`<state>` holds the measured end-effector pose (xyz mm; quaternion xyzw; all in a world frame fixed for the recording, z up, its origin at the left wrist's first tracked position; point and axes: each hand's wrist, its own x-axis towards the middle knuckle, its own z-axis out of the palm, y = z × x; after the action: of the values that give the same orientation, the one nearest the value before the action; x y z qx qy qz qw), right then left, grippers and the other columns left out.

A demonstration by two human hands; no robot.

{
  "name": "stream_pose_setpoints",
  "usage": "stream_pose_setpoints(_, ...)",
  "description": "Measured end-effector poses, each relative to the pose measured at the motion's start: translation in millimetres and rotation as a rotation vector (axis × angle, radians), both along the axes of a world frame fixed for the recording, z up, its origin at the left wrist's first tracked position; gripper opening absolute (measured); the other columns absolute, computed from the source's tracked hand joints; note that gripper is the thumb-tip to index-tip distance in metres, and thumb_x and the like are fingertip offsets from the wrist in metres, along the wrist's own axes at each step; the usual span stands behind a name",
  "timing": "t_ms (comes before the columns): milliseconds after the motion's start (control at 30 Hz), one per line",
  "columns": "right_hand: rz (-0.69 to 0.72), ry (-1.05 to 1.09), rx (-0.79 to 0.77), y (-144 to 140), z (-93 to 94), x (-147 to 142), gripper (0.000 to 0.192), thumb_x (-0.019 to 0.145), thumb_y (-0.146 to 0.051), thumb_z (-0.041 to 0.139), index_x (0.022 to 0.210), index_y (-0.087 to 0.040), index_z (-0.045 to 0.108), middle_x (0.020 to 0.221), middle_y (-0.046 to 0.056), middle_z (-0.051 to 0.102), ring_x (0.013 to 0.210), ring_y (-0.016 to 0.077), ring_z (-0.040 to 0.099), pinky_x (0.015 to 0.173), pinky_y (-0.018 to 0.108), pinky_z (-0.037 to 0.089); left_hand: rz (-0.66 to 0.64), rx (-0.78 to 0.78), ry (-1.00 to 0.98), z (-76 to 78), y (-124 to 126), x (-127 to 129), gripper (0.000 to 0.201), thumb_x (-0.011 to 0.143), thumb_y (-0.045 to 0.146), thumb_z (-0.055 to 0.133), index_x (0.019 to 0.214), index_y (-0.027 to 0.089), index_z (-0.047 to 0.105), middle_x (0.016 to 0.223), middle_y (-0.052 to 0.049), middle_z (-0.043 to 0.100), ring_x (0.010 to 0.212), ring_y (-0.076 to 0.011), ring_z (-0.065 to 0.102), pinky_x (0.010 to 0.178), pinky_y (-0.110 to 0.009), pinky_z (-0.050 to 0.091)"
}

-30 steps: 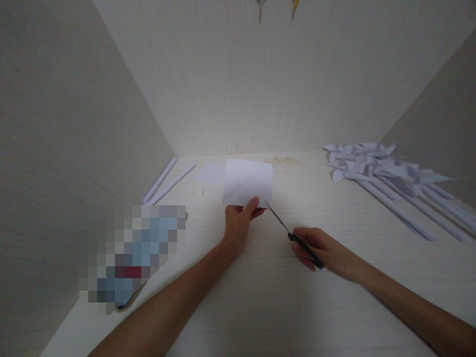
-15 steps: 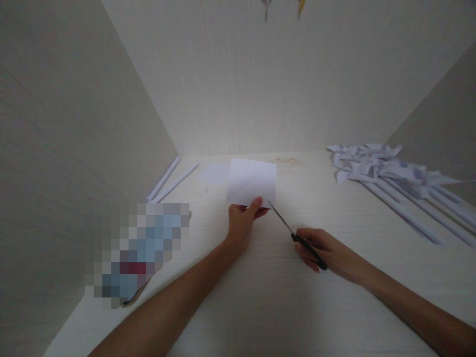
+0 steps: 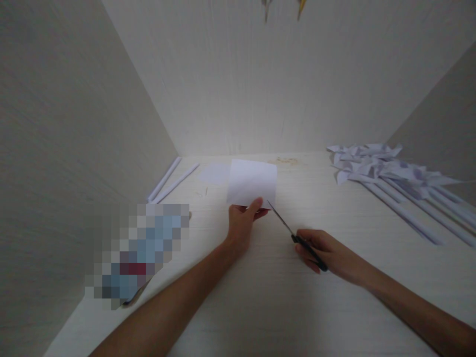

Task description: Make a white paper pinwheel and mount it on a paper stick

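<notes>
Fingers of the left hand pinch the near edge of a white paper sheet, thumb on top, so the sheet stands tilted up off the counter near its middle. Far left, against the side wall, two rolled paper sticks lie side by side, and a blurred-out patch covers something nearer the front. A second, flatter piece of paper lies on the counter just left of the held sheet. To the right of the sheet, the scissors point their blade tips at its near right corner, almost touching it; the blades look nearly closed. The right hand is wrapped around the dark handles. Far right lies a heap of white paper pinwheels on long rolled sticks.
</notes>
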<state>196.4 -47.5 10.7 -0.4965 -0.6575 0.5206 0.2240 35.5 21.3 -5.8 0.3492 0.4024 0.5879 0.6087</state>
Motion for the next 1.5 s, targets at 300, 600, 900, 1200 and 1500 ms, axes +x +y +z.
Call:
stream_pose_setpoints(300,-0.019,0.017,-0.029,0,-1.5,-1,0.035,0.076,-0.046,0.048,0.058,-0.018,0.037,0.047,-0.006,0.038,0.042,0.0070,0.035,0.040,0.020,0.027,-0.004,-0.011,-0.009,0.7,0,0,0.015,0.057,0.025,0.068,0.065,0.012,0.064,0.063,0.000,0.065,0.056,-0.0090,0.059,0.059,-0.022,0.050)
stream_pose_setpoints(600,-0.013,-0.002,-0.014,1,-4.6,1,0.034,0.078,-0.045,0.045,0.058,-0.018,0.037,0.046,-0.006,0.039,0.041,0.0069,0.036,0.040,0.020,0.027,-0.005,-0.004,-0.021,-0.5,1,0,0.014,0.057,0.024,0.068,0.063,0.012,0.064,0.061,0.000,0.064,0.054,-0.0085,0.059,0.057,-0.021,0.050)
stream_pose_setpoints(900,-0.028,0.011,-0.022,1,-4.5,-1,0.034,0.077,-0.043,0.048,0.057,-0.019,0.036,0.045,-0.006,0.039,0.040,0.0068,0.036,0.040,0.020,0.027,0.003,-0.001,-0.023,-0.1,1,0,0.013,0.057,0.023,0.068,0.062,0.012,0.064,0.061,0.000,0.064,0.053,-0.0084,0.058,0.056,-0.021,0.050)
stream_pose_setpoints(1200,-0.022,-0.013,-0.018,1,-10.7,3,0.034,0.077,-0.046,0.046,0.059,-0.019,0.038,0.045,-0.006,0.039,0.040,0.0072,0.035,0.039,0.021,0.026,-0.002,-0.023,-0.052,3.5,0,1,0.012,0.057,0.021,0.068,0.061,0.012,0.062,0.059,0.001,0.063,0.052,-0.0076,0.058,0.055,-0.020,0.050)
stream_pose_setpoints(1500,-0.017,0.001,-0.013,1,-9.0,1,0.034,0.077,-0.045,0.047,0.058,-0.019,0.037,0.045,-0.006,0.039,0.040,0.0073,0.036,0.040,0.021,0.028,-0.053,-0.028,-0.020,3.7,-2,0,0.014,0.057,0.023,0.068,0.061,0.011,0.062,0.058,0.000,0.061,0.051,-0.0093,0.058,0.053,-0.021,0.051)
